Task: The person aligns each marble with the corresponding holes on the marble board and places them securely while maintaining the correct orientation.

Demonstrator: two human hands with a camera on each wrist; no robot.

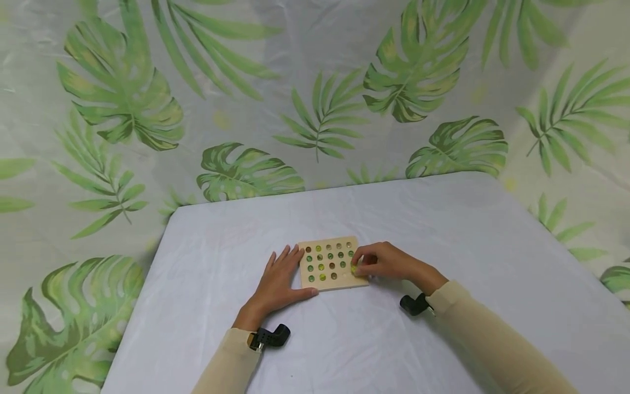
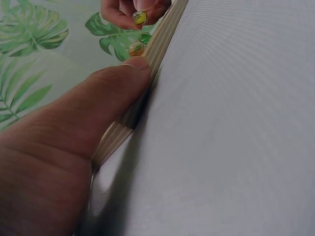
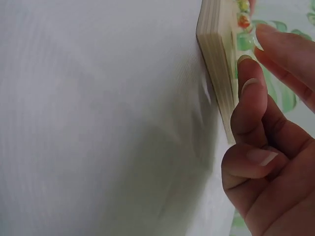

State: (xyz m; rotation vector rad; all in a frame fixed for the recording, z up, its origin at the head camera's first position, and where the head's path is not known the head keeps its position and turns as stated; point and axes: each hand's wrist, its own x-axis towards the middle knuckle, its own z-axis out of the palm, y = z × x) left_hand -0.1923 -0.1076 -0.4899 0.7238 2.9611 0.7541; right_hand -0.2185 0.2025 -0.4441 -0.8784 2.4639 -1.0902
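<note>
A pale wooden board [image 1: 351, 281] with rows of round hollows lies on the white table, most hollows in view filled with glass marbles in green, yellow and reddish brown. My left hand [image 1: 279, 282] is spread at the board's left side, fingertips by its back left corner and thumb against the front edge. Over the right part of the board, my right hand [image 1: 386, 261] pinches a yellow marble [image 2: 140, 17] between thumb and fingertips. A green marble [image 2: 144, 37] and an amber one [image 2: 136, 48] sit near my left thumb. In the right wrist view, the other fingers curl beside the board's edge.
The white cloth-covered table [image 1: 418, 219] reaches out around the board on all sides. Behind it hangs a curtain [image 1: 334, 49] printed with green leaves. A small black camera [image 1: 273, 335] is strapped to the left wrist, another camera [image 1: 414, 305] to the right.
</note>
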